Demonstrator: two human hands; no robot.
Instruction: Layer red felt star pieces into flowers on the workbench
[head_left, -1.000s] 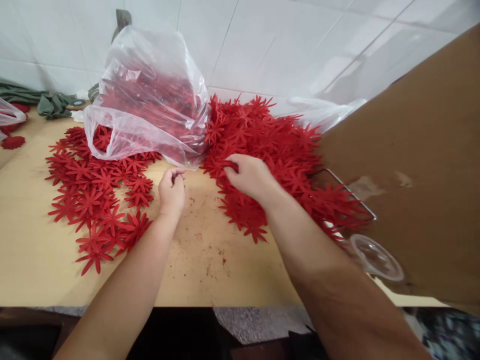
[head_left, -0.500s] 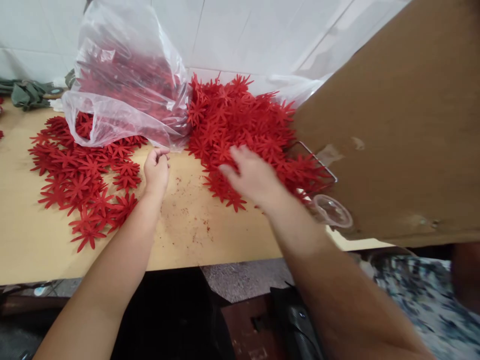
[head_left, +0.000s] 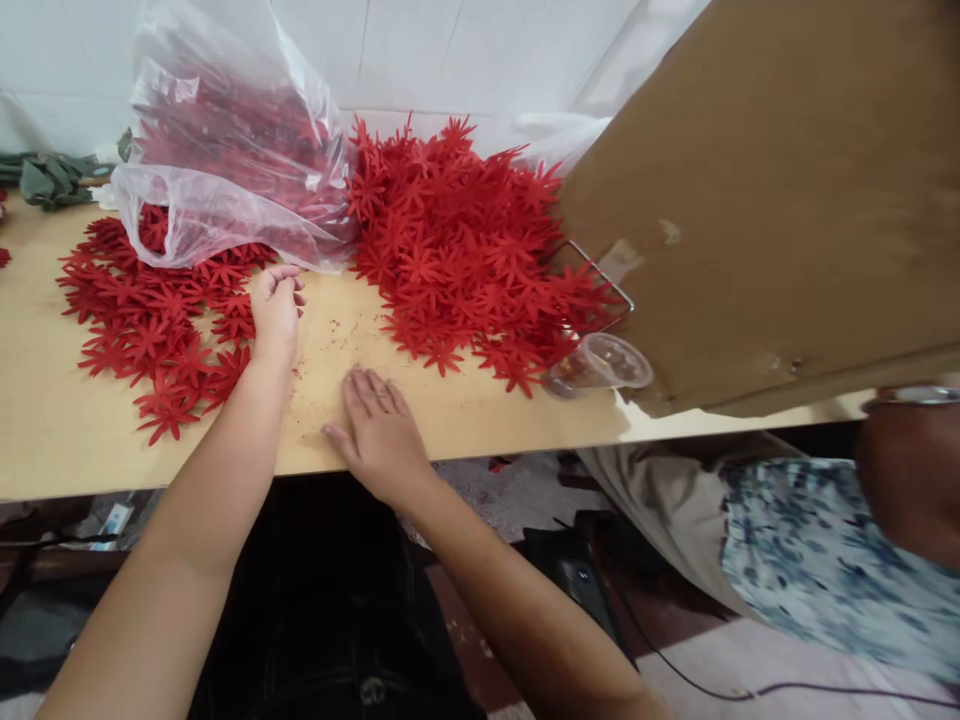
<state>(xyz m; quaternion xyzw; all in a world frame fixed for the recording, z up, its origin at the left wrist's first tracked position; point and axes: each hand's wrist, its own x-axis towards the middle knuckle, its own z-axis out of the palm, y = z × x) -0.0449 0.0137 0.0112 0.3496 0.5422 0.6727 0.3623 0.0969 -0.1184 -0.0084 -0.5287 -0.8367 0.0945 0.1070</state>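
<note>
My right hand (head_left: 381, 430) lies flat on the wooden table (head_left: 330, 425) near its front edge, palm down, its fingers stretched out. Small reddish crumbs lie on the tabletop about its fingertips. My left hand (head_left: 276, 300) is loosely closed, fingers curled, with nothing visible in it. It is beside a pile of red felt-like petal pieces (head_left: 154, 310) on the left, just in front of a clear plastic bag (head_left: 240, 190) filled with more red pieces. A bigger heap of red petal pieces (head_left: 457, 250) lies behind and to the right of my right hand.
A clear plastic cup (head_left: 600, 362) lies tipped at the right, beside a metal wire frame (head_left: 611, 285). A large brown cardboard panel (head_left: 780, 200) leans over the table's right side. Green leaf-like pieces (head_left: 52, 180) lie far left. Another person in a patterned garment (head_left: 817, 550) is at the right.
My right hand has come from over the right heap, left and toward me, down onto the tabletop. My left hand stays curled near the bag. The view has shifted somewhat.
</note>
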